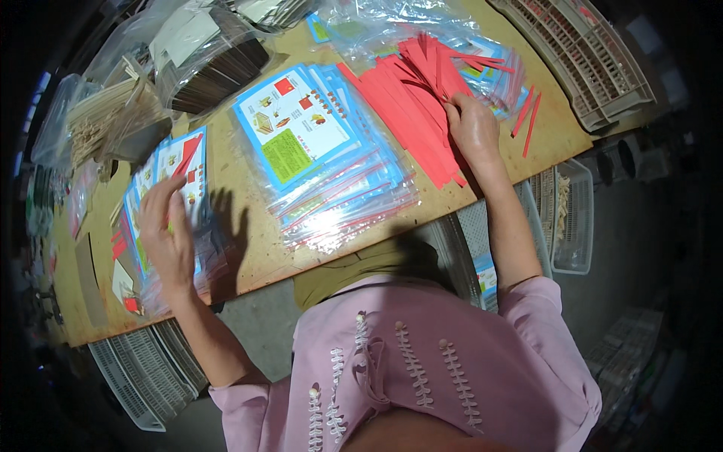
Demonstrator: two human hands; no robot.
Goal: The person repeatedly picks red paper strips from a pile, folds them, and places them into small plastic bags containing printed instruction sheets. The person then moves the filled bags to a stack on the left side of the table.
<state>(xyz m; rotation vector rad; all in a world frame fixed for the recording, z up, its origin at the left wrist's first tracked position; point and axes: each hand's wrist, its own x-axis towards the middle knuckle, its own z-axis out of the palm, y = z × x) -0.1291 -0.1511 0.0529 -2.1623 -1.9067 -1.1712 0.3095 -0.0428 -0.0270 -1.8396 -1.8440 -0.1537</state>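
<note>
Many flat bags (331, 162) lie stacked mid-table left of the red strips (410, 102), where my right hand (473, 128) pinches some; my left hand (167, 233), fingers spread, presses the smaller filled stack (169, 169), so much remains.

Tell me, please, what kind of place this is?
Probably a small packing workshop for craft kits. On the wooden table lie a pile of clear zip bags with printed cards, a heap of red strips and bagged wooden sticks. Plastic crates stand around.
</note>
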